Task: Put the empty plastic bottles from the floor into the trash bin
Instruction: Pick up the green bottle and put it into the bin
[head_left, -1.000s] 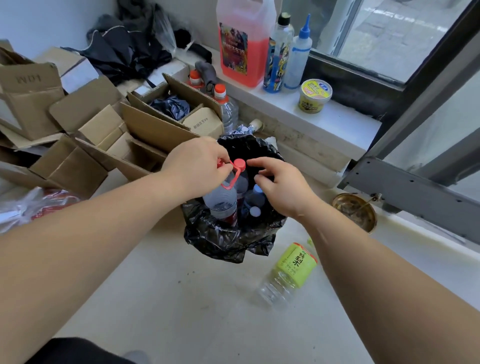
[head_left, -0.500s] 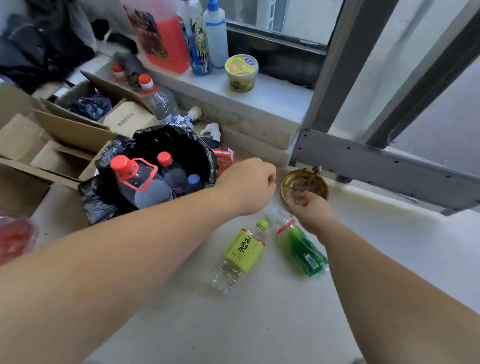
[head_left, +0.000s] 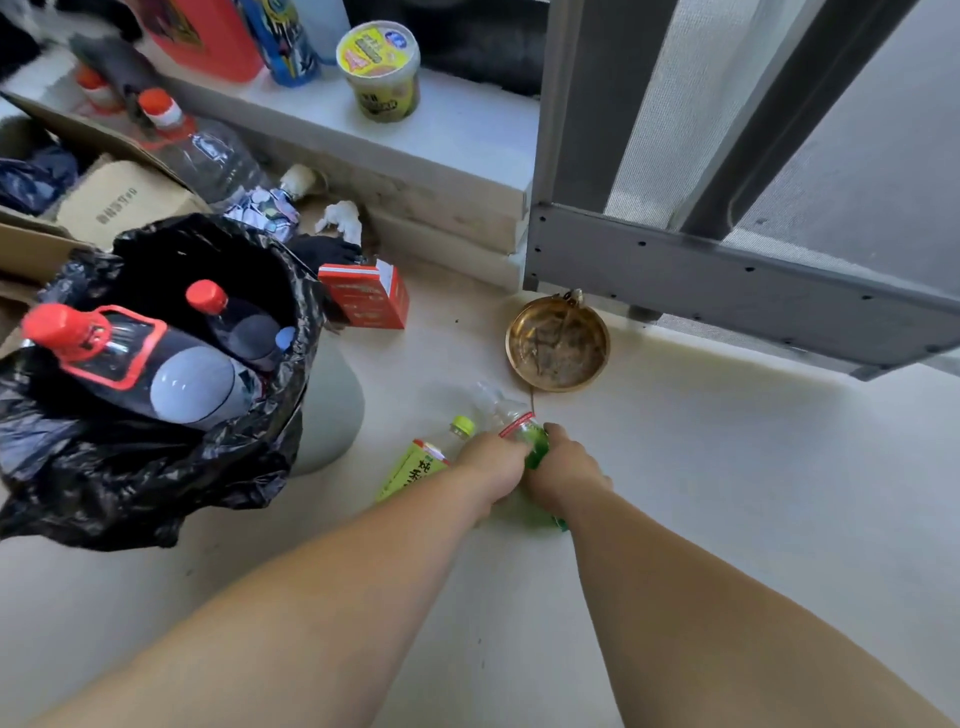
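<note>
Head view is showing both bare forearms reaching forward and down to the floor. The left hand and right hand are meeting side by side over the green-labelled bottle, which is lying on its side; both appear to be curling around its body, though the fingers are hidden from here, so whether the grip is firm I cannot tell. Just left of it, the yellow-labelled bottle is lying untouched, partly under the left wrist. To do this well, one hand is probably enough for the green bottle, freeing the other for its neighbour. Farther left, the trash bin with its black liner is already holding several bottles, so room is getting tight. Beyond, a brass dish is sitting near the window frame.
</note>
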